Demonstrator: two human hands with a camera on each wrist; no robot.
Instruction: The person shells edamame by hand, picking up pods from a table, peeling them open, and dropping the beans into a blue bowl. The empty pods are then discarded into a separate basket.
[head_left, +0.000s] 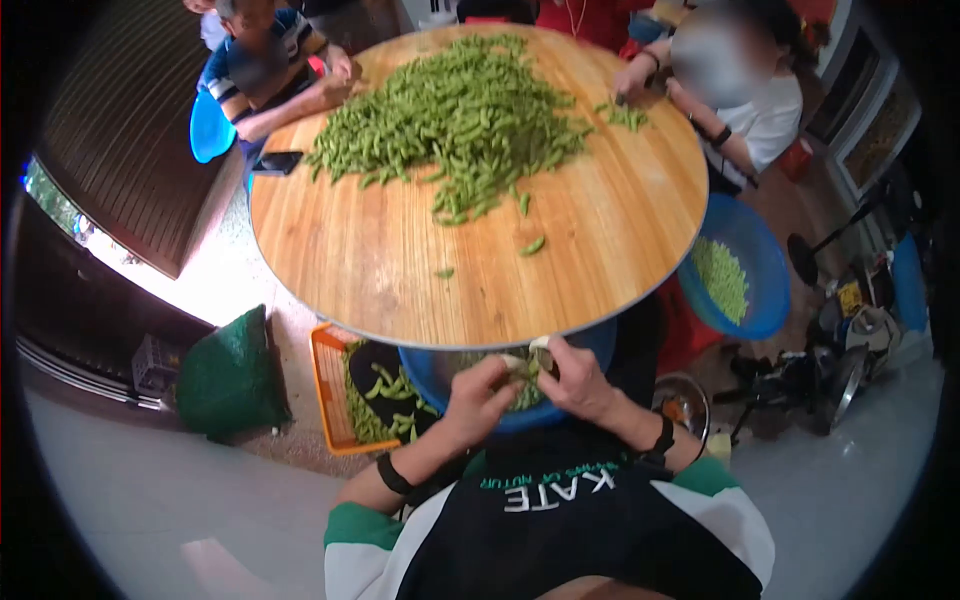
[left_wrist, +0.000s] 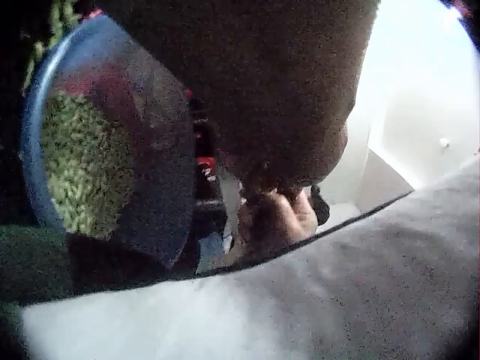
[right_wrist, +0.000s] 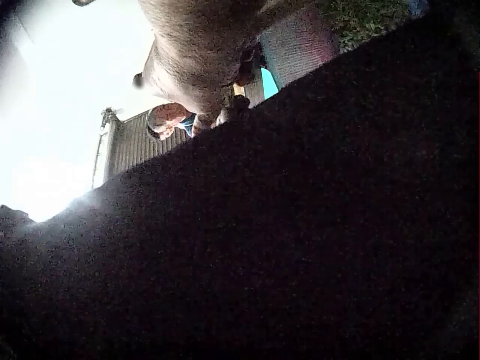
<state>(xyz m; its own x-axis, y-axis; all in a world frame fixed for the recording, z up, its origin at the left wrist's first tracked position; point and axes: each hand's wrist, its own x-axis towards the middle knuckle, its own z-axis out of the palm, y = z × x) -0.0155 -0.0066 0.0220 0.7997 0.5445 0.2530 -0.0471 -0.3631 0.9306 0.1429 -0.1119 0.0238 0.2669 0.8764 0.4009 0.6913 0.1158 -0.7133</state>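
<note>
In the head view, my left hand [head_left: 478, 398] and right hand [head_left: 582, 383] meet just below the near edge of the round table. Between their fingertips they pinch a small green bean pod [head_left: 527, 369], partly hidden by the fingers. Whitish covers show on fingertips of both hands. Right under them is a blue basin [head_left: 425, 372] with shelled green beans [head_left: 528, 398] inside; the left wrist view shows the beans [left_wrist: 86, 165] as a pale heap. Dark and close, my right hand [right_wrist: 199, 56] fills the top of the right wrist view.
A large heap of pods [head_left: 455, 110] covers the back of the wooden table [head_left: 370, 260], with a phone [head_left: 278, 163] at its left edge. An orange crate [head_left: 328, 400] of pods and a green sack [head_left: 232, 375] stand left; another blue basin [head_left: 765, 270] stands right. People sit across.
</note>
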